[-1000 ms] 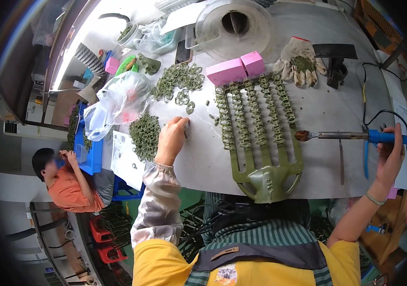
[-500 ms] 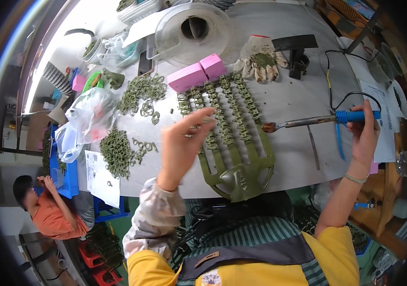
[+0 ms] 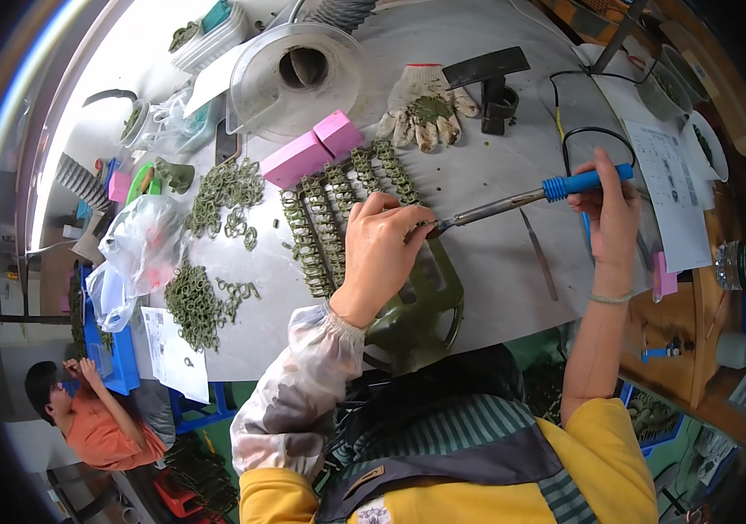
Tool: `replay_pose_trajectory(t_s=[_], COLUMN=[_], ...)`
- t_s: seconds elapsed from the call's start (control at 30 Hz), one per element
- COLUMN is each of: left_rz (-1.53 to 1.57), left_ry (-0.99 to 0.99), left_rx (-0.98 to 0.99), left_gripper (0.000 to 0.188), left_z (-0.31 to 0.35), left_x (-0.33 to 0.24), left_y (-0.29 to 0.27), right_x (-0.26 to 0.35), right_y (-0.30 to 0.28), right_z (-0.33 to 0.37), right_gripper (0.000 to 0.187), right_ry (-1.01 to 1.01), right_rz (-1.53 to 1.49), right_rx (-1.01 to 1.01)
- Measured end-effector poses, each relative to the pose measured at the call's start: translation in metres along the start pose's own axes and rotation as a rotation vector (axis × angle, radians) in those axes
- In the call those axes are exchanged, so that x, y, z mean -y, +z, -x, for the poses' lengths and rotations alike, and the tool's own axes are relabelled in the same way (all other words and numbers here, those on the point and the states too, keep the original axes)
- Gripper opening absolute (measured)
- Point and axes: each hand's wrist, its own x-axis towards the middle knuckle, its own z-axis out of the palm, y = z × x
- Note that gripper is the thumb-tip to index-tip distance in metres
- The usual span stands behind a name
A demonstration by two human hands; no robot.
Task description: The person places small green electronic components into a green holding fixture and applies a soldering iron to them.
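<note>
Right grip point(image 3: 610, 199) pinching blue-handled soldering iron point(image 3: 530, 197); left hand point(image 3: 381, 253) curled on green rack point(image 3: 408, 301); pink rectangular boxes point(image 3: 312, 148) beyond.

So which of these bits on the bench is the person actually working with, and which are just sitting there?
In use:
left hand
right hand
soldering iron
green rack of small parts

Lying about:
work glove
pink blocks
clear reel
plastic bag
tweezers

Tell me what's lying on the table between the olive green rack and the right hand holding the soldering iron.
In the head view, thin metal tweezers lie on the bare grey table between the olive green rack and the right hand; the soldering iron shaft crosses above them.
</note>
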Motion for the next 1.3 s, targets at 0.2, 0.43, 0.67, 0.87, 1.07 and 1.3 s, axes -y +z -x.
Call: replay_pose_trajectory(t_s=[0.2,0.43,0.67,0.87,1.07,1.3], left_rz=[-0.044,0.152,-0.653,-0.441,-0.013,0.245], left_ry=[-0.033,-0.045,-0.633,-0.841,-0.758,-0.177], left_rx=[0.017,-0.11,0.022,-0.03,-0.281,-0.103], left_gripper=[0.016,0.023,0.026,0.027,0.019,0.014], left_z=[0.004,0.009,0.132,0.159,0.118,0.044], left_x=[0.006,0.021,0.167,0.177,0.129,0.007], left_y=[-0.007,-0.035,-0.143,-0.131,-0.129,-0.074], right_x=[0.004,0.002,0.001,0.007,0.016,0.019], right_y=[-0.008,-0.054,-0.046,-0.046,-0.041,-0.032], right_z=[-0.003,-0.015,-0.011,-0.004,0.003,0.008], right_gripper=[0.034,0.028,0.027,0.029,0.034,0.035], right_ry=[-0.013,-0.103,-0.099,-0.128,-0.032,-0.03], right_rz=[0.01,0.072,0.026,0.073,0.009,0.018], right_rx=[-0.018,-0.05,0.006,-0.009,-0.054,-0.024])
